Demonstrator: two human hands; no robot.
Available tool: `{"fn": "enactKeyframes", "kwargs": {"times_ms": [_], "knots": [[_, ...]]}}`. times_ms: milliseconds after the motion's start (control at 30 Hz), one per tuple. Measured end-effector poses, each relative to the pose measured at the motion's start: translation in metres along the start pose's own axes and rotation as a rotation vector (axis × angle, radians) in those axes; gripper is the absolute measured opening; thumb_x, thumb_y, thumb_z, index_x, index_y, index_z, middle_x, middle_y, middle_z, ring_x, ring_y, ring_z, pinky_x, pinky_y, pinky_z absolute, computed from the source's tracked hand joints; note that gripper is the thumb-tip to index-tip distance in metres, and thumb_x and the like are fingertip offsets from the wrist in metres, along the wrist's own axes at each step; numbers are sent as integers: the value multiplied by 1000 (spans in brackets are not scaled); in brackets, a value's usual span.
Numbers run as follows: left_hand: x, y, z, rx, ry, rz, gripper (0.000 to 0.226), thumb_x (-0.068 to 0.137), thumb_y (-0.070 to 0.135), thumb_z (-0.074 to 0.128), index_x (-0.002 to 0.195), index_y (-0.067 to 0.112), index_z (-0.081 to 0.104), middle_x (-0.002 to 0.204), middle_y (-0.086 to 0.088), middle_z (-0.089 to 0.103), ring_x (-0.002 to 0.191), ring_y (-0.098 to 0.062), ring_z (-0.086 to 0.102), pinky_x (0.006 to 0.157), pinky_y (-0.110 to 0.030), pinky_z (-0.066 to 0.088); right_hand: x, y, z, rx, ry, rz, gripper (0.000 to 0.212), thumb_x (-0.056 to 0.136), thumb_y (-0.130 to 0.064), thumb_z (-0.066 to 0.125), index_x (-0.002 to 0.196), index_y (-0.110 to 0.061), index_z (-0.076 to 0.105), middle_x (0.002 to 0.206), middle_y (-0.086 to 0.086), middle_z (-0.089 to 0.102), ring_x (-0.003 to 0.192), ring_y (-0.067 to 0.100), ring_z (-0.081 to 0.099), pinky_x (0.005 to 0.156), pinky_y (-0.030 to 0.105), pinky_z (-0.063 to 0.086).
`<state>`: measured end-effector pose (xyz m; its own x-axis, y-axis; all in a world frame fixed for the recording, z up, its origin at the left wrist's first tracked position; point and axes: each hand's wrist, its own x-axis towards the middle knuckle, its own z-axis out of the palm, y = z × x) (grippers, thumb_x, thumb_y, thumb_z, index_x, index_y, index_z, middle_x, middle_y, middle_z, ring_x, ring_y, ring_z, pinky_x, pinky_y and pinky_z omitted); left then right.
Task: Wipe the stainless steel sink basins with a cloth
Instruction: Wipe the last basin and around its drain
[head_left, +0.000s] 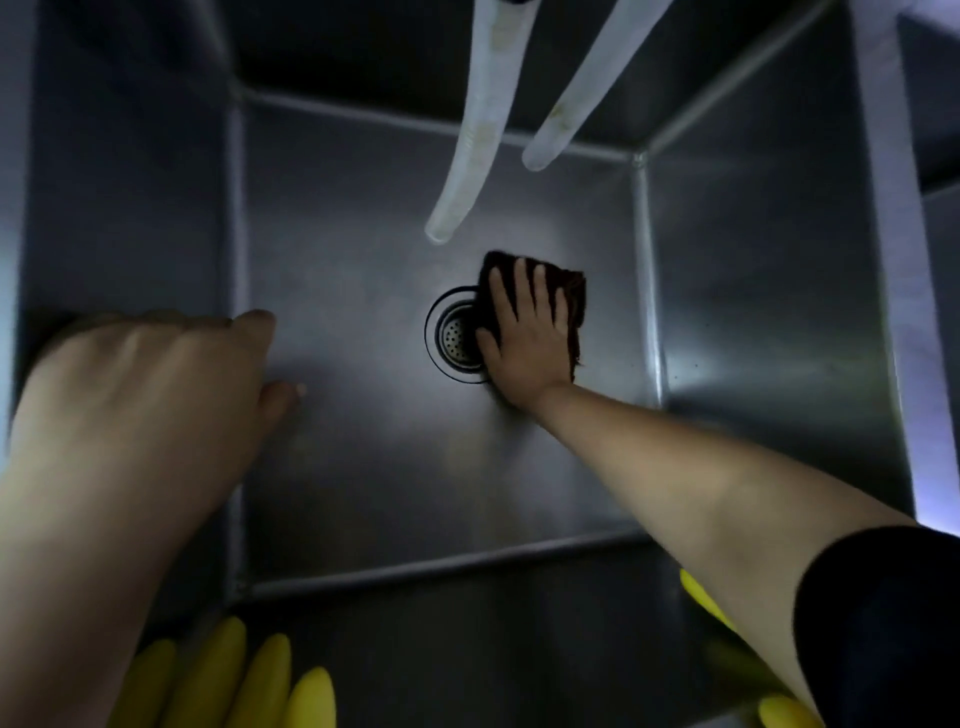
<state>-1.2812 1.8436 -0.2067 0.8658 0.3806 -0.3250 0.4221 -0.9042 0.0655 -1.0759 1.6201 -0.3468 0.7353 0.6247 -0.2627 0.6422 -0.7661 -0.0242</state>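
I look straight down into a deep stainless steel sink basin (363, 467). My right hand (524, 338) lies flat with spread fingers on a dark brown cloth (574, 296), pressing it against the basin floor just right of the round drain strainer (454, 338). The cloth overlaps the drain's right rim. My left hand (140, 405) rests over the basin's left wall; its fingertips are hidden, and its thumb points into the basin.
Two pale hoses (483, 119) (587, 88) hang down from the top into the basin above the drain. Yellow rubber glove fingers (234, 680) hang over the near edge, with more yellow at the lower right (784, 712). A second basin's rim (898, 260) runs along the right.
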Motion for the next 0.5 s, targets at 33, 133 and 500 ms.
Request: {"fn": "enactKeyframes", "kwargs": {"times_ms": [33, 133, 500], "knots": [[-1, 2, -1, 22, -18, -13, 50, 69, 51, 50, 93, 8, 56, 68, -25, 62, 60, -39, 61, 63, -48, 51, -8, 11, 1, -23, -22, -110, 69, 91, -41, 38, 152, -22, 13, 159, 11, 9, 147, 30, 3, 117, 47, 2], [-6, 12, -8, 55, -32, -38, 44, 70, 40, 67, 100, 8, 61, 78, -21, 65, 67, -40, 62, 63, -47, 53, -6, 47, -6, -82, -75, -329, 68, 89, -37, 40, 151, -21, 19, 159, 9, 13, 147, 28, 6, 118, 45, 6], [-12, 21, -24, 174, 96, -27, 44, 87, 51, 47, 122, 25, 47, 108, 0, 63, 99, -26, 60, 64, -31, 38, 60, 122, -61, -129, -190, 50, 69, 95, -15, 41, 151, -7, 2, 158, 17, -6, 147, 28, -5, 118, 29, -3]]}}
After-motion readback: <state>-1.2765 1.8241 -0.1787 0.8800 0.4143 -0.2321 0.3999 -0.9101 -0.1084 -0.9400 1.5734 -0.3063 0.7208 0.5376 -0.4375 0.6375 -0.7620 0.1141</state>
